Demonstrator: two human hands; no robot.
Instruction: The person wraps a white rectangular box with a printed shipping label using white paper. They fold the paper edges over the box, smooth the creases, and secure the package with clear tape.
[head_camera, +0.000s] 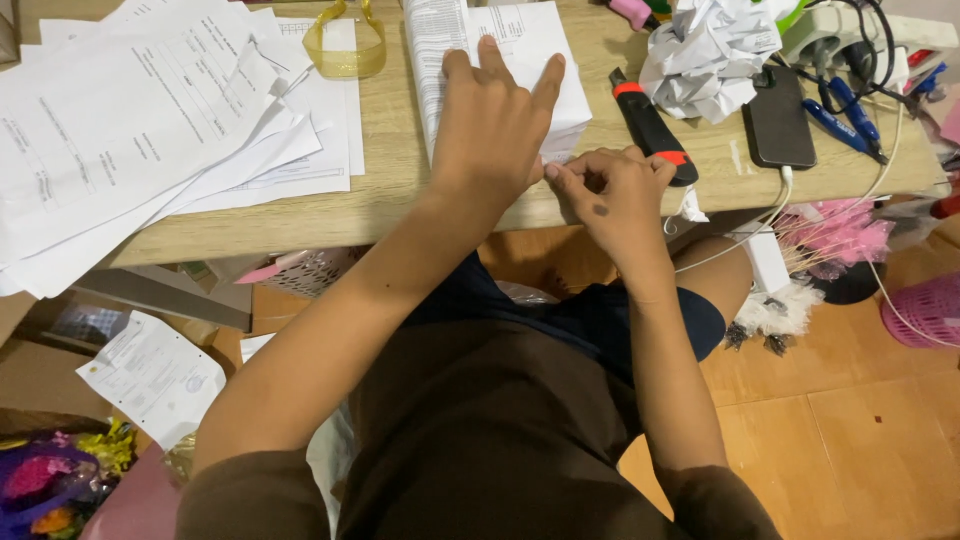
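My left hand (490, 125) lies flat, fingers spread, on a thick stack of printed white sheets (520, 50) near the front edge of the wooden desk (390, 150). My right hand (615, 195) is beside it at the stack's near right corner, with thumb and fingers pinched at the sheets' edges. Whether it grips a sheet I cannot tell for sure. A black and orange utility knife (650, 125) lies just right of the stack, touching the back of my right hand.
Loose printed papers (150, 130) spread over the desk's left. A yellow tape roll (345, 45), crumpled paper (705, 55), a dark phone (778, 120), blue-handled scissors (845, 115) and a power strip (860, 35) sit further back. Paper (155, 375), flowers (60, 470) and a pink basket (925, 310) lie on the floor.
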